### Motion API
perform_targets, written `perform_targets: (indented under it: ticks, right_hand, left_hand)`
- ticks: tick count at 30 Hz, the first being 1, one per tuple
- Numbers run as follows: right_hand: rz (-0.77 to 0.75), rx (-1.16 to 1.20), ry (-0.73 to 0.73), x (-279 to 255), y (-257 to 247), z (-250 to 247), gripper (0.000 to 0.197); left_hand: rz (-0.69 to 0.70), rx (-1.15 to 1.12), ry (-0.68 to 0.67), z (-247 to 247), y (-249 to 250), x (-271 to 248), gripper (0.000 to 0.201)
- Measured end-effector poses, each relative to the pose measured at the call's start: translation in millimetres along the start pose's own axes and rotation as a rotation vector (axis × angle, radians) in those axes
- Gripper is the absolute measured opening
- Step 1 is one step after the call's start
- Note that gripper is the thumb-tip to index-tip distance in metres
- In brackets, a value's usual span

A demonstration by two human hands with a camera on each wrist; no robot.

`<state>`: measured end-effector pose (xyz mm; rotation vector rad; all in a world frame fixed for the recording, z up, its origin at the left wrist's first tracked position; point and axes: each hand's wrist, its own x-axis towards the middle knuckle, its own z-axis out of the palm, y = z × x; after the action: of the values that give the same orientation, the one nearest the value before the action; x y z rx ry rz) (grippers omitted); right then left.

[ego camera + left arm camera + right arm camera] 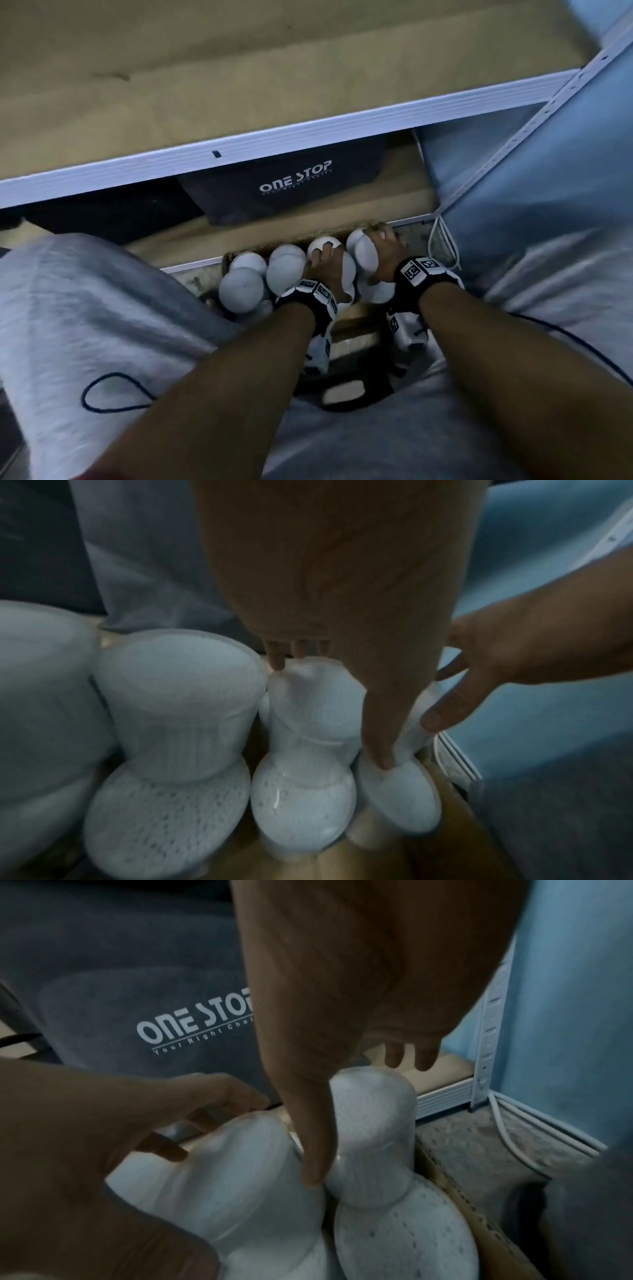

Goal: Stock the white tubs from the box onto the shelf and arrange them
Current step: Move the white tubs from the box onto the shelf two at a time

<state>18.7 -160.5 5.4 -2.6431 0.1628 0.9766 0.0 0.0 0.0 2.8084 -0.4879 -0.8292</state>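
Note:
Several white tubs in foam netting stand packed in a cardboard box (298,240) on the floor between my knees. My left hand (323,265) grips one tub (322,244) near the box's far side; in the left wrist view its fingers curl over the tub's top (315,704) and the thumb runs down its right side. My right hand (382,253) grips the neighbouring tub (359,246) at the box's right end, thumb between the two tubs, fingers over the tub's far edge (373,1110). More tubs (241,289) fill the left part.
A white-edged shelf (274,137) with a brown board runs above. Below it a dark bin (284,185) marked ONE STOP sits on the low shelf. A white upright (486,1042), a white cable (442,240) and a blue wall (548,171) stand at right.

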Motion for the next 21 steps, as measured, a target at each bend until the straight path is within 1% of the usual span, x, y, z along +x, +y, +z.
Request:
perform_targets:
  ticks: [1, 4, 5, 8, 11, 13, 16, 21]
  right_hand:
    - [0.000, -0.008, -0.019, 1, -1, 1, 0.116]
    - [0.056, -0.013, 0.028, 1, -5, 2, 0.102]
    - [0.065, -0.016, 0.039, 2, -5, 4, 0.101]
    - [0.083, -0.032, 0.013, 4, -3, 5, 0.105]
    - [0.085, -0.007, -0.004, 4, -4, 5, 0.103]
    - [0.092, -0.009, -0.009, 2, -4, 4, 0.102]
    - [0.106, -0.054, -0.017, -5, -4, -3, 0.100]
    - [0.072, -0.116, -0.021, -12, -15, -15, 0.103]
  left_hand:
    - [-0.001, 0.020, -0.024, -1, 1, 1, 0.099]
    - [-0.030, 0.108, 0.028, 3, 1, 3, 0.096]
    - [-0.033, 0.114, 0.045, 5, 1, 4, 0.094]
    - [-0.054, 0.089, 0.062, 11, 0, 7, 0.091]
    - [-0.066, 0.036, 0.031, 12, -1, 8, 0.094]
    - [-0.055, 0.001, 0.033, 11, -2, 9, 0.094]
    - [-0.064, -0.056, 0.030, 4, -3, 9, 0.094]
    - [-0.057, -0.119, 0.033, -13, -3, 2, 0.091]
